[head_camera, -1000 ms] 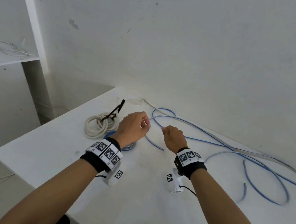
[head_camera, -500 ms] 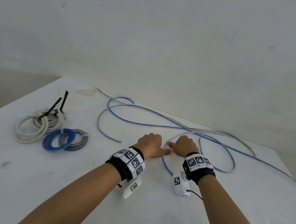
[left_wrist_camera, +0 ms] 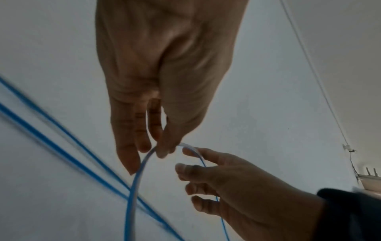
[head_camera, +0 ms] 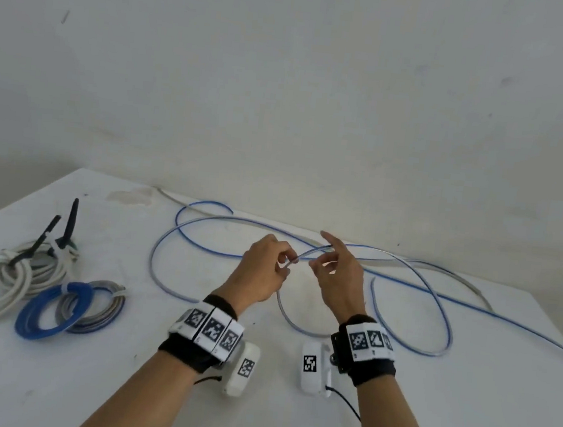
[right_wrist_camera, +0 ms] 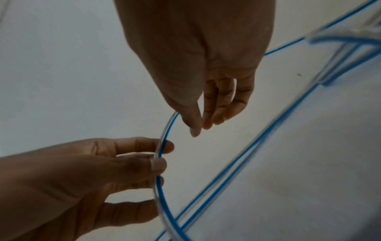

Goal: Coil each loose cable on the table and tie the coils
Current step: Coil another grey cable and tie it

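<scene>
Left hand (head_camera: 262,273) pinches cable (head_camera: 303,255) near its end, lifted above table (head_camera: 287,420). Right hand (head_camera: 337,280) fingers spread, loosely curled around cable just right of left hand. Risk: springy cable slips from pinch; trailing loops behind hands tangle, drag.

L hand (head_camera: 260,273) pinches blue cable (head_camera: 435,311); R hand (head_camera: 337,280) loose.
</scene>
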Tool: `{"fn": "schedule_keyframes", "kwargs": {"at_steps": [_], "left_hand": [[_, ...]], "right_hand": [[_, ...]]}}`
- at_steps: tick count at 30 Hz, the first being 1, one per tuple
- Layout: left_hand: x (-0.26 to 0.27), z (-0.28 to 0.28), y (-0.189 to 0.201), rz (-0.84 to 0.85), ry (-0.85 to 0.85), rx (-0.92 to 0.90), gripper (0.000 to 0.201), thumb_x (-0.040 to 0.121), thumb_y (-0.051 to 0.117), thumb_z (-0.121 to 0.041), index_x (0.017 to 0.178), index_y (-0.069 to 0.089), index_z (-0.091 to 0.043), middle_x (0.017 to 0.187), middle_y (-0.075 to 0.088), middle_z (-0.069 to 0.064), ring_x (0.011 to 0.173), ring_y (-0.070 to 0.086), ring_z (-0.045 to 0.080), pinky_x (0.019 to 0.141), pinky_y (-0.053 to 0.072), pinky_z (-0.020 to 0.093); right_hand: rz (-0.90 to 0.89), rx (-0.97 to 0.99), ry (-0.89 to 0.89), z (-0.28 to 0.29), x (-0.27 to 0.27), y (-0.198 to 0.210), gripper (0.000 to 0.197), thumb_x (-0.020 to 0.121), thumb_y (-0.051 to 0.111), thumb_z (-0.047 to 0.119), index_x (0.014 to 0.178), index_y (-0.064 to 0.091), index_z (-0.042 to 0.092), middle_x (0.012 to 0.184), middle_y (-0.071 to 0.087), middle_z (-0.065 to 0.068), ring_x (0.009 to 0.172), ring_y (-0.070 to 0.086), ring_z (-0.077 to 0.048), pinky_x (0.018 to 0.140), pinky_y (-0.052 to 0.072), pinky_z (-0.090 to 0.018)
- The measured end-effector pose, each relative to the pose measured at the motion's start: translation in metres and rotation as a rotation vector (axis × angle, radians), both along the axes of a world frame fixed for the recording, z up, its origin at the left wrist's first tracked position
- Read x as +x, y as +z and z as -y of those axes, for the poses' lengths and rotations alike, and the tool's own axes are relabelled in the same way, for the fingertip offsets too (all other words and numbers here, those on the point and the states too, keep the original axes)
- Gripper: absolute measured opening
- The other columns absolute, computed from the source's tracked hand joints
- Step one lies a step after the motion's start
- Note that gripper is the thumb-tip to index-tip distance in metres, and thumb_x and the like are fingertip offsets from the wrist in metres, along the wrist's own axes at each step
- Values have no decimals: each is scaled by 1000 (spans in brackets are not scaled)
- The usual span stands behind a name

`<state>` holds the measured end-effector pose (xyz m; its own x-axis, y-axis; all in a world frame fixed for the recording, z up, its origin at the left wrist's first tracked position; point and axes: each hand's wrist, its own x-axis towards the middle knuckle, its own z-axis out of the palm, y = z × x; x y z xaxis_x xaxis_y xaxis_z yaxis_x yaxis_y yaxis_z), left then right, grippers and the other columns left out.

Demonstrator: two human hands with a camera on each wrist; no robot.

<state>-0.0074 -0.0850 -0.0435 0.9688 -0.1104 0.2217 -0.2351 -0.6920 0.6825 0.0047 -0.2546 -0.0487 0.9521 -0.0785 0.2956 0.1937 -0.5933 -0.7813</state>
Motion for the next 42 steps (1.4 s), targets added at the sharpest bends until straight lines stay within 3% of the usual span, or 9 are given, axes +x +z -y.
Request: {"fn": "schedule_keyframes", "kwargs": {"at_steps": [5,12,16,19,22,24,29,35,42], "left_hand": [[-3,-32,19,75,-38,-344,13,92,70,-6,98,73,-17,89,70,-5,71,70,16,66,61,33],[-13,-85,51,110,68,-668,18,96,67,-9,112,75,-11,91,71,12,68,66,14,59,62,33],[-17,-84,54,67,48,-743,19,97,66,-9,113,74,-10,91,67,11,65,60,14,54,55,28],[-18,-80,56,43,29,-762,19,97,65,-9,113,74,-9,91,66,8,66,59,15,54,54,27],[-20,-75,58,58,48,-833,18,98,64,-10,113,74,-9,88,66,4,66,58,14,54,54,25],[-21,-71,60,88,79,-893,18,99,63,-11,113,73,-8,89,65,6,65,58,14,54,54,24],[-24,-61,65,108,72,-980,19,98,64,-10,114,73,-6,90,62,8,65,58,14,54,52,23],[-27,-55,67,55,13,-1047,29,94,68,-5,122,69,-8,96,72,4,75,65,15,64,55,24],[-26,-52,64,-86,-2,-1059,36,96,66,-9,131,62,-8,108,78,5,86,74,17,71,57,24]], "right_hand": [[78,-214,-162,-14,-8,19,28,97,63,36,126,65,34,68,58,8,84,63,-23,68,38,-31],[127,-435,-315,-9,-12,23,21,101,57,41,99,71,26,87,66,1,86,58,-25,79,24,-36],[248,-259,-141,-11,-11,22,11,95,70,32,90,71,22,95,61,6,87,55,-15,84,31,-30],[41,126,128,-17,-15,31,22,96,68,34,112,65,21,98,71,9,88,66,-2,82,42,-20],[357,-24,-99,-25,-21,31,31,96,69,36,122,62,22,113,62,11,105,55,-6,94,36,-25],[503,-84,-213,-28,-26,36,17,96,69,38,103,65,23,94,64,12,87,54,-10,83,37,-30],[-7,-16,-32,-27,-25,39,42,90,59,66,104,55,26,68,72,5,78,68,-11,72,49,-35],[18,396,134,-26,-28,49,28,98,66,18,126,58,19,87,77,-2,68,73,-19,67,58,-31],[127,589,178,-28,-39,67,34,103,59,12,135,57,22,90,74,-11,67,73,-25,56,59,-30]]}}
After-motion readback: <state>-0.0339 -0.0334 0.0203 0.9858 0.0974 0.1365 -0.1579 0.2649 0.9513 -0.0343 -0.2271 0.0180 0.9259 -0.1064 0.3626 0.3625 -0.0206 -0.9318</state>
